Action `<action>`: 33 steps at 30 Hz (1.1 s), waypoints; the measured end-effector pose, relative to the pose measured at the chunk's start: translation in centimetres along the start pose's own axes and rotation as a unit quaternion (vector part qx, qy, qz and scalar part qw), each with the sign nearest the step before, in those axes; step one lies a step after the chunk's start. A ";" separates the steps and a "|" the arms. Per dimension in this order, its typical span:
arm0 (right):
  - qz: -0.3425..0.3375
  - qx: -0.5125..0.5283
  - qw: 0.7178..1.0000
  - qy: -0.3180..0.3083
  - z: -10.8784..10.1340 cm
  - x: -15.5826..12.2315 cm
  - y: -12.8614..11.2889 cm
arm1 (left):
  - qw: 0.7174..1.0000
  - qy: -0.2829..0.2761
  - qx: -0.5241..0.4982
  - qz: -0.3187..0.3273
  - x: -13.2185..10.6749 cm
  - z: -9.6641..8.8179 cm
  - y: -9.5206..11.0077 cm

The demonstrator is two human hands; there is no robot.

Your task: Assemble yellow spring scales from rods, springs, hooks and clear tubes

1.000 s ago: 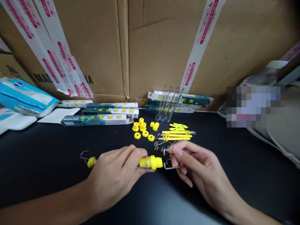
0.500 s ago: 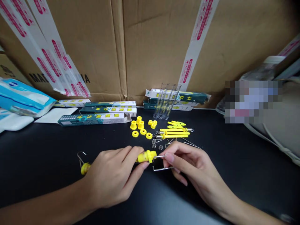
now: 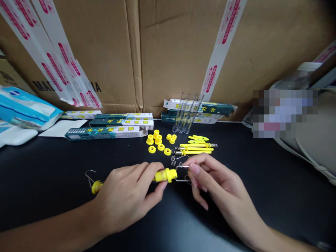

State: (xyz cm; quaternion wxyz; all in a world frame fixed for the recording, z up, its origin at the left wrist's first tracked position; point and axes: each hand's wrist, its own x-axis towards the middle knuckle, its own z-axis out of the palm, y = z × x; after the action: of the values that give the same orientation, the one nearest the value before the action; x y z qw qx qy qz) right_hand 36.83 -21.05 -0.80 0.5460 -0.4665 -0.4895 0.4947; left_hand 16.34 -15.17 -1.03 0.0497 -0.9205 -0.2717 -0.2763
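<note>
My left hand (image 3: 128, 196) is wrapped round a tubular spring scale (image 3: 168, 175), held roughly level. Its yellow cap sticks out to the right of my fingers. From the other side of the hand comes its yellow end with a wire hook (image 3: 90, 179); the tube between is mostly hidden. Thumb and fingers of my right hand (image 3: 220, 189) pinch a bent metal wire loop (image 3: 182, 167). The loop's two inward-bent ends lie at either side of the yellow cap's tip; whether they sit in it I cannot tell.
Beyond my hands lie yellow collars (image 3: 158, 139), yellow rods with springs (image 3: 196, 148) and small coils (image 3: 173, 161). Clear tubes (image 3: 185, 113) stand upright before printed boxes (image 3: 110, 133). A large carton (image 3: 168, 52) forms the back. A blue tissue pack (image 3: 28, 106) lies left.
The wire loop has turned, and its ends have come to both sides of the cap's tip. My right hand has shifted slightly; my left hand keeps its hold on the spring scale.
</note>
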 end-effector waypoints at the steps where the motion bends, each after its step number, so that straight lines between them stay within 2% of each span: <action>1: -0.017 0.003 1.000 0.020 0.0 0.0 0.1 | 1.000 0.004 0.004 0.002 0.0 0.0 0.0; 5: -0.080 0.029 0.990 0.109 -0.4 0.0 0.5 | 0.998 0.015 0.045 0.035 -0.2 0.1 -0.2; 7: -0.080 0.029 0.990 0.116 -0.5 0.0 0.6 | 0.997 0.004 0.060 0.048 -0.4 0.1 -0.3; 10: -0.050 -0.012 0.994 0.096 -0.6 -0.1 0.6 | 0.997 -0.006 0.052 0.049 -0.5 0.1 -0.3; 13: -0.034 -0.130 0.988 0.076 -0.6 -0.1 0.6 | 0.999 0.006 0.028 0.044 -0.5 0.2 -0.2; 16: -0.074 -0.273 0.959 0.027 -0.8 -0.3 0.6 | 0.999 0.028 0.016 0.034 -0.4 0.2 -0.2; 19: -0.137 -0.354 0.925 0.003 -0.7 -0.4 0.5 | 0.999 0.034 0.010 0.034 -0.4 0.1 -0.2; 23: -0.180 -0.373 0.910 -0.003 -0.4 -0.4 0.6 | 0.999 0.030 0.009 0.040 -0.5 0.1 -0.2; 33: -0.158 -0.355 0.920 -0.043 -0.1 -0.5 0.5 | 0.998 0.016 0.022 0.056 -0.6 -0.1 -0.3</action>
State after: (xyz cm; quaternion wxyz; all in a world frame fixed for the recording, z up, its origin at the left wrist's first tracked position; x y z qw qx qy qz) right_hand 36.91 -21.50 -1.37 0.3939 -0.5250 -0.7232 0.2149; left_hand 15.76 -15.24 -1.30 0.0899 -0.9285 -0.2246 -0.2818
